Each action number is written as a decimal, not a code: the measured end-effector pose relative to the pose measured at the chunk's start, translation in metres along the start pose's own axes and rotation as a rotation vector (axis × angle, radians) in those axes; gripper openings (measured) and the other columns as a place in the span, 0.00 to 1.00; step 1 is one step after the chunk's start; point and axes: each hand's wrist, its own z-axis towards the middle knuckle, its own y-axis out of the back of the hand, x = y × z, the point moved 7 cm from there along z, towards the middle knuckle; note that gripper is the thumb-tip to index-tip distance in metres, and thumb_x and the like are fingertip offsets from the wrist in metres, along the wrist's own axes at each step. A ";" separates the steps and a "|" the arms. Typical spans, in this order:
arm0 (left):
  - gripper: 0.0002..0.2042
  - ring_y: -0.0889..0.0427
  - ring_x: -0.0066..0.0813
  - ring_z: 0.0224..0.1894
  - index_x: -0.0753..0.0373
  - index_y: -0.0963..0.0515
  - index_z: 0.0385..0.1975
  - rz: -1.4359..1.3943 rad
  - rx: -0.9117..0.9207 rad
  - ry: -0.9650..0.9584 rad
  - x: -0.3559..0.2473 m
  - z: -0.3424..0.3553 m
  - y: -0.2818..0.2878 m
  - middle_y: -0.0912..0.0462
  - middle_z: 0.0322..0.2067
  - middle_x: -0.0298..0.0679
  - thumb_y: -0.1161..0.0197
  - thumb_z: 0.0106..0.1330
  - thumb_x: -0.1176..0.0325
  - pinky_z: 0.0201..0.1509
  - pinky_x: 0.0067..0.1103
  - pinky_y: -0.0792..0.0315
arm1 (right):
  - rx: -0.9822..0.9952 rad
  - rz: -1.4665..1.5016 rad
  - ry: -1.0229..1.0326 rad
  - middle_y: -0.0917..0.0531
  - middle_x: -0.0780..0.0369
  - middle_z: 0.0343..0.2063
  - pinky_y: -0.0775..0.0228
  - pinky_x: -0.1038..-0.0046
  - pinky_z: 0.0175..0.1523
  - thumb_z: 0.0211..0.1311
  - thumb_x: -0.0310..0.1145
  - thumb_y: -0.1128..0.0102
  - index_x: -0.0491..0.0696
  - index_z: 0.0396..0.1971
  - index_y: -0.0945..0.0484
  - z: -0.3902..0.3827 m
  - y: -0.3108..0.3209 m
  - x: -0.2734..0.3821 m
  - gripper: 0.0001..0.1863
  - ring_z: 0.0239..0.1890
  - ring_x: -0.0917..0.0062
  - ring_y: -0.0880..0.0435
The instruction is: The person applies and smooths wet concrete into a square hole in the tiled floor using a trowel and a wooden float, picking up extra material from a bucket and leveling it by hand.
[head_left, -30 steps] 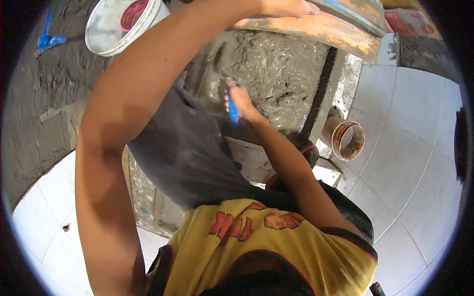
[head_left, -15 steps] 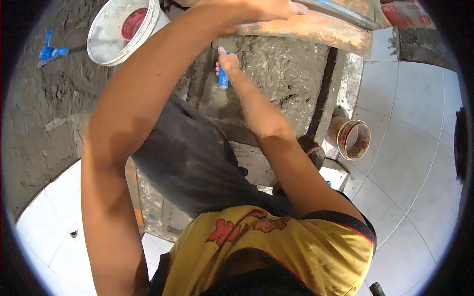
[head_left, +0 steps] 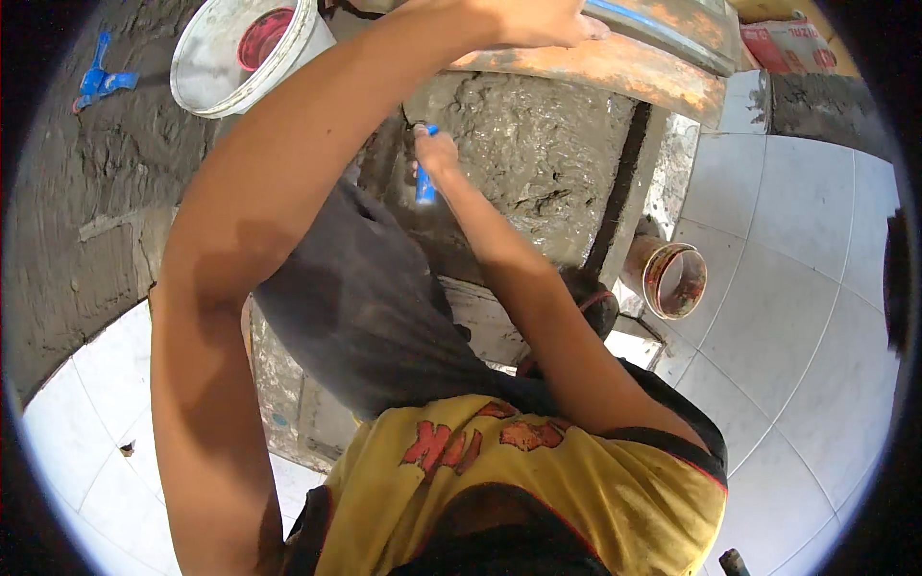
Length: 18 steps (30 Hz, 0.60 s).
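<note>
My right hand (head_left: 437,151) is closed round the blue handle of a trowel (head_left: 424,187), low over wet grey mortar (head_left: 538,144). The trowel's blade can hardly be told from the mortar. At the top edge, my left hand (head_left: 543,23) lies on an orange-stained board (head_left: 624,72), its fingers stretched along it and partly cut off by the frame. Nothing shows in that hand.
A white bucket (head_left: 317,58) with a pink container (head_left: 261,40) inside stands at upper left. Beyond it, a blue-handled tool (head_left: 104,84) rests on mortar. A stained small bucket (head_left: 675,280) is by pale floor tiles (head_left: 778,250) at right. A red-and-white bag (head_left: 788,46) lies at upper right.
My right hand has drawn the trowel toward me and slightly left. The left hand stays on the board, and the whole view has shifted a little.
</note>
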 end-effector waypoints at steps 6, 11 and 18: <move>0.13 0.23 0.25 0.25 0.64 0.19 0.44 -0.154 0.391 0.218 -0.005 0.018 -0.027 0.15 0.35 0.44 0.35 0.59 0.69 0.26 0.23 0.30 | -0.333 -0.223 -0.031 0.19 0.56 0.17 0.25 0.64 0.23 0.68 0.48 0.46 0.38 0.25 0.23 0.043 0.074 -0.051 0.25 0.16 0.68 0.18; 0.10 0.22 0.26 0.25 0.64 0.19 0.40 -0.086 0.213 0.132 0.016 -0.010 -0.011 0.15 0.31 0.44 0.37 0.59 0.71 0.26 0.24 0.29 | -0.084 0.081 -0.146 0.24 0.60 0.16 0.27 0.67 0.20 0.67 0.51 0.45 0.44 0.29 0.26 -0.052 0.099 -0.043 0.22 0.14 0.73 0.23; 0.05 0.25 0.25 0.23 0.66 0.22 0.33 -0.105 0.338 0.204 0.017 0.000 -0.021 0.20 0.25 0.42 0.39 0.59 0.74 0.24 0.23 0.30 | -0.015 0.190 -0.181 0.25 0.64 0.16 0.31 0.71 0.20 0.66 0.56 0.46 0.47 0.27 0.28 -0.103 0.117 -0.049 0.24 0.15 0.78 0.26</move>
